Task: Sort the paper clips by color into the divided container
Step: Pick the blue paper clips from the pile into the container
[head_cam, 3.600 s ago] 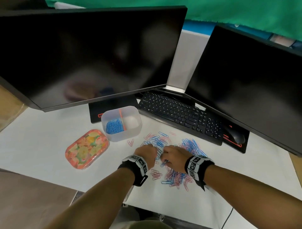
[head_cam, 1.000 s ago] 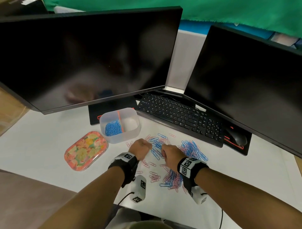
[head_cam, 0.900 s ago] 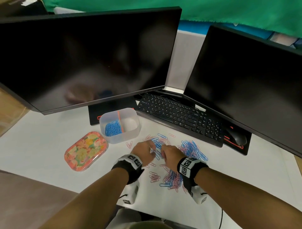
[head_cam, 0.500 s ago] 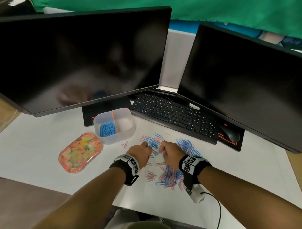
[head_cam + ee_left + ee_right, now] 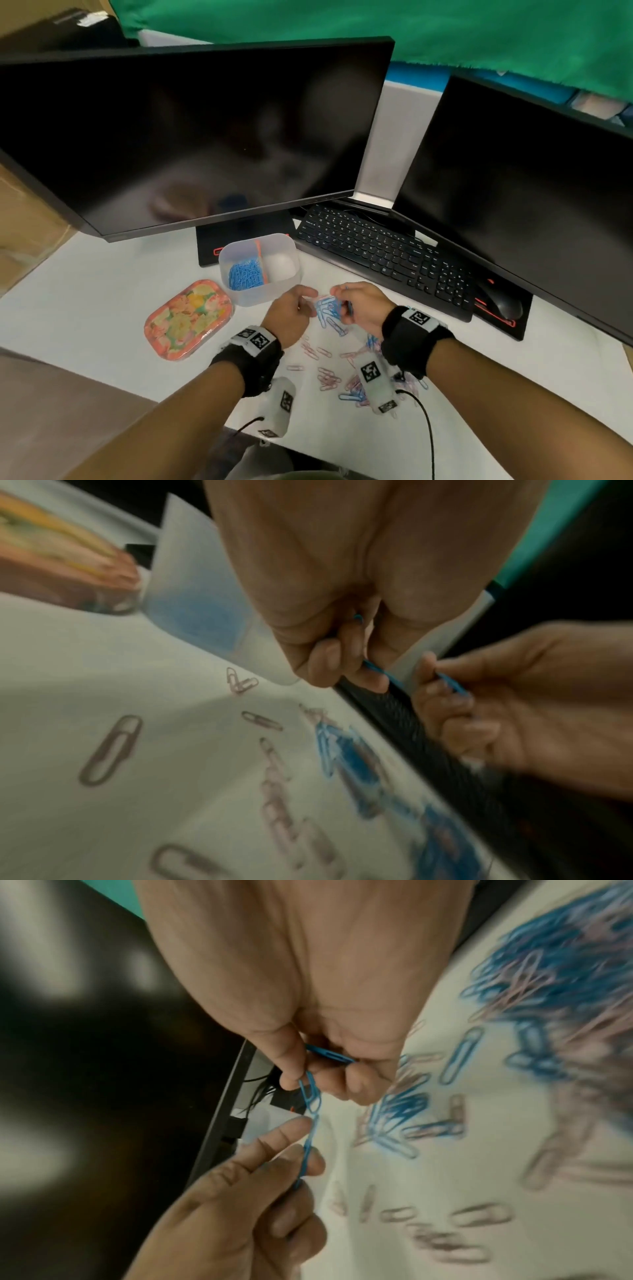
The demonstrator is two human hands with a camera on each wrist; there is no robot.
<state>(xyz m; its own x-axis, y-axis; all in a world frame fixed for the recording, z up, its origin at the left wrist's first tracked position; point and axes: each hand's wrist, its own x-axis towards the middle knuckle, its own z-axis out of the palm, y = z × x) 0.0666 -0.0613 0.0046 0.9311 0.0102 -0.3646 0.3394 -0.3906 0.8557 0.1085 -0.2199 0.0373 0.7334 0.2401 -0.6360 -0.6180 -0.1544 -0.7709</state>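
Observation:
The clear divided container (image 5: 295, 274) stands left of the keyboard, with blue clips (image 5: 244, 274) in its left compartment. Its right compartment (image 5: 281, 265) looks bare. Both hands hover above the scattered clips, just in front of the container. My left hand (image 5: 305, 301) pinches one end of a chain of linked blue paper clips (image 5: 313, 1096). My right hand (image 5: 337, 294) pinches the other end and holds another blue clip (image 5: 329, 1053) against its palm. Loose blue clips (image 5: 329, 317) lie under the hands, and pink clips (image 5: 325, 373) lie nearer me.
A floral lid (image 5: 190, 318) lies left of the container. A black keyboard (image 5: 383, 260) and mouse (image 5: 500, 303) sit to the right, under two dark monitors (image 5: 205, 137). A mixed blue and pink pile (image 5: 555, 969) lies beside my right hand.
Both hands have risen off the clip pile and now hold blue clips between them in the air. The head view has tilted upward.

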